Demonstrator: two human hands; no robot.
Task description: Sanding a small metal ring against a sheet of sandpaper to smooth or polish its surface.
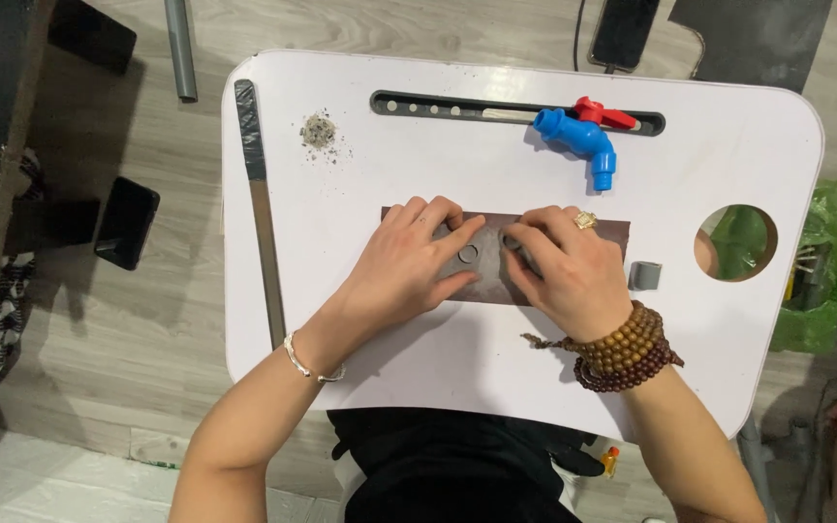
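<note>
A dark brown rectangular sheet (604,232) lies flat in the middle of the white lap table (438,358). My left hand (409,266) presses on its left half, fingers spread around a small grey round piece (468,254) on the sheet. My right hand (569,271), with a ring and wooden bead bracelets on the wrist, rests on the right half. Its fingertips hold a small grey piece (513,244) against the sheet next to the round piece.
A blue plastic tap with a red handle (583,136) lies by the table's dark slot (418,105) at the back. A short grey pipe piece (644,275) stands right of the sheet. A metal strip (262,194) lies along the left edge, a grey dust pile (318,130) nearby, a round hole (736,242) at right.
</note>
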